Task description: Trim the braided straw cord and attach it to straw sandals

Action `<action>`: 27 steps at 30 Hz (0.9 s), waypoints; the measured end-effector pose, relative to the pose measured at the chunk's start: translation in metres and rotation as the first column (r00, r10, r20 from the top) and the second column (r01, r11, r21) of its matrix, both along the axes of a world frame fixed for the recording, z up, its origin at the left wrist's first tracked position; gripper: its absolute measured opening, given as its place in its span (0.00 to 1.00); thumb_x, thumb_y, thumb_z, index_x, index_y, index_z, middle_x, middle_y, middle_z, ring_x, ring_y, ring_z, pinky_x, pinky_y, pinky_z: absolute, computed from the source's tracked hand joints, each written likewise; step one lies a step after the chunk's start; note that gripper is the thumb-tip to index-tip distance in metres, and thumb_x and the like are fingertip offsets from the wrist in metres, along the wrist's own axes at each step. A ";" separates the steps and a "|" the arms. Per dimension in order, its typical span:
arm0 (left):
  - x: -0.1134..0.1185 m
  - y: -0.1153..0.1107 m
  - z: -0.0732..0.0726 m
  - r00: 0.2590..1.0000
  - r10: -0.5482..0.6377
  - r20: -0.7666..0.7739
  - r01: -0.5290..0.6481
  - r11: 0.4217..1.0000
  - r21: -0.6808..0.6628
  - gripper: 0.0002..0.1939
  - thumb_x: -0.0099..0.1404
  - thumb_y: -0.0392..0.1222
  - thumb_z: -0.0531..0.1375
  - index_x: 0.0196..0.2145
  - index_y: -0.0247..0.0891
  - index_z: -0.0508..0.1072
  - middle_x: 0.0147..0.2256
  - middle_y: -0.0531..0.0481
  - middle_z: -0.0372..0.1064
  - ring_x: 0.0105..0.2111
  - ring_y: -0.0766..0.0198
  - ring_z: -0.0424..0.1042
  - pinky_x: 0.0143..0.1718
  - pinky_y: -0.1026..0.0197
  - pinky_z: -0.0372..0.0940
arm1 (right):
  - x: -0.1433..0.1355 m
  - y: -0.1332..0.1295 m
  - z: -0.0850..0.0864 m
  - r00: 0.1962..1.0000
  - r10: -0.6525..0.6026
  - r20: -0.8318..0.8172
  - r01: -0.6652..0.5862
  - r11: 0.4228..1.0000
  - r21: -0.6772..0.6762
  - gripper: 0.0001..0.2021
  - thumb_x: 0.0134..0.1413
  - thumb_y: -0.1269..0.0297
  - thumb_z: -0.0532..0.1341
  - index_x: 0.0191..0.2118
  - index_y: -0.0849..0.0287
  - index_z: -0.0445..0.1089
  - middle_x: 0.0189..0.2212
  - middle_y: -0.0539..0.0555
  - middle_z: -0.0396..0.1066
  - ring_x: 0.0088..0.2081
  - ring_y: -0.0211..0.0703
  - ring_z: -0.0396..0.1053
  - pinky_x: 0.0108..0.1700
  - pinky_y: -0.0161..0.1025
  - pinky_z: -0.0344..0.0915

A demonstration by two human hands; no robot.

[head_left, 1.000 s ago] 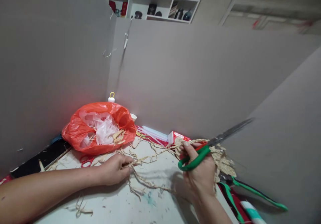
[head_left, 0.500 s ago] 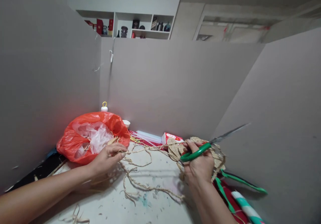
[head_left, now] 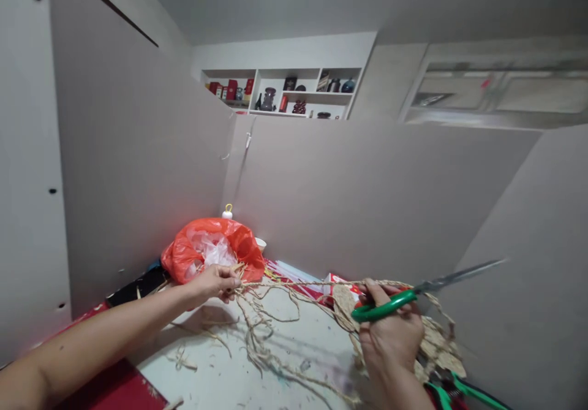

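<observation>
A thin twisted straw cord [head_left: 305,284] stretches nearly level between my two hands above the white table [head_left: 215,379]. My left hand [head_left: 212,284] pinches its left end between thumb and fingers, close to the red plastic bag [head_left: 181,246]. Closed around green-handled scissors [head_left: 384,307], my right hand [head_left: 392,339] also has the cord running through its fingers. The scissor blades point up to the right, away from the cord. More loose cord [head_left: 294,370] lies tangled on the table below. Woven straw pieces [head_left: 436,345] sit behind and beside my right hand, partly hidden by it.
Grey partitions [head_left: 349,195] enclose the table at left, back and right. A white cup [head_left: 260,244], pale sticks [head_left: 298,275] and a red-and-white box [head_left: 331,281] stand along the back. Green-handled pliers [head_left: 473,391] lie at front right. Straw scraps [head_left: 184,359] litter the tabletop.
The cord between my hands has been drawn straighter and tauter, with my hands slightly farther apart. My view has tilted up and turned left. Both hands keep their hold.
</observation>
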State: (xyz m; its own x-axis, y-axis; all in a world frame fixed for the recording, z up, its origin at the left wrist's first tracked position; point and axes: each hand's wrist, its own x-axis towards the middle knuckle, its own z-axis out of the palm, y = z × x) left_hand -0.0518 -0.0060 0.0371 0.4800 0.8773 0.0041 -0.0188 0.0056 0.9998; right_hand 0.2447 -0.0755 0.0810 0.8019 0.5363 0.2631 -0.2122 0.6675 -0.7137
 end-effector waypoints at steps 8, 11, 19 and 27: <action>-0.020 -0.022 0.009 0.991 0.058 0.119 -0.051 0.997 -0.063 0.20 0.41 0.42 0.71 0.30 0.34 0.69 0.24 0.53 0.68 0.20 0.71 0.65 0.22 0.67 0.57 | 0.001 -0.005 0.004 0.999 0.051 -0.019 -0.051 0.999 0.005 0.17 0.25 0.71 0.72 0.25 0.61 0.65 0.20 0.45 0.69 0.20 0.34 0.69 0.19 0.28 0.66; -0.029 -0.028 0.016 0.988 0.075 0.136 -0.056 0.989 -0.134 0.20 0.42 0.43 0.70 0.31 0.35 0.67 0.19 0.58 0.62 0.13 0.77 0.52 0.15 0.70 0.42 | 0.002 -0.008 0.009 0.999 0.002 -0.045 -0.001 1.000 0.025 0.17 0.24 0.72 0.72 0.24 0.61 0.66 0.20 0.45 0.69 0.20 0.35 0.69 0.19 0.28 0.66; -0.055 -0.041 0.017 0.992 -0.016 0.123 0.019 1.000 -0.019 0.17 0.53 0.51 0.65 0.28 0.33 0.66 0.19 0.55 0.64 0.12 0.79 0.41 0.15 0.66 0.33 | 0.013 -0.009 0.008 0.998 0.040 -0.056 -0.038 0.999 0.036 0.18 0.19 0.75 0.72 0.22 0.61 0.65 0.18 0.45 0.69 0.19 0.34 0.69 0.19 0.27 0.68; -0.083 -0.063 0.020 1.000 0.021 0.018 -0.022 0.998 0.062 0.16 0.56 0.51 0.62 0.27 0.33 0.70 0.20 0.53 0.67 0.14 0.77 0.49 0.16 0.69 0.40 | 0.008 -0.009 0.009 0.987 0.123 -0.100 -0.129 0.990 -0.054 0.15 0.21 0.77 0.70 0.22 0.60 0.67 0.19 0.45 0.70 0.19 0.33 0.68 0.17 0.27 0.67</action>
State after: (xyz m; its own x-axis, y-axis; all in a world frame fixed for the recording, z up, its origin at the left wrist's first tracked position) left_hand -0.1347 -0.0692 0.0571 0.4608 0.8850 0.0667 -0.0356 -0.0567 0.9978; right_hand 0.2529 -0.0843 0.0899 0.7468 0.6475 0.1519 -0.3621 0.5874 -0.7238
